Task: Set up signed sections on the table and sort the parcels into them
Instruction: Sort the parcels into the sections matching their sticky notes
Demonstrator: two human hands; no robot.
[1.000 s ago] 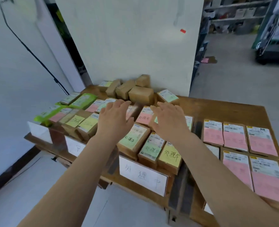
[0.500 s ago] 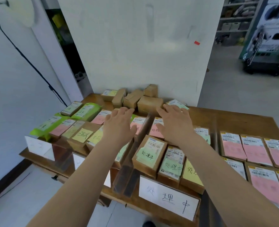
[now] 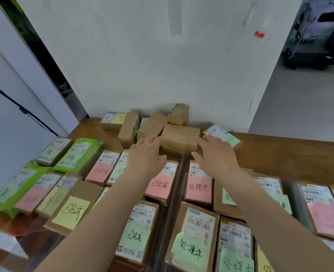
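The left hand [image 3: 145, 154] is reaching toward the left end of the plain box [image 3: 179, 139], at upper centre of the frame against the wall; fingers are nearly straight and holding nothing. The right hand [image 3: 214, 156] is arriving at the right end, likewise spread and empty. The box is probably light, stiff cardboard with smooth faces. Taking it by both short ends, palms inward, is advisable.

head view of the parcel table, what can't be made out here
- Plain brown cardboard box: label side hidden, so its section is unknown.
- Left hand and right hand: contact with that box unclear, motion blur.
- Green plastic mailers: writing blurred.
- Yellow-noted parcel: cut off by the bottom edge.
- Pink-labelled parcels: cut off by the right edge.
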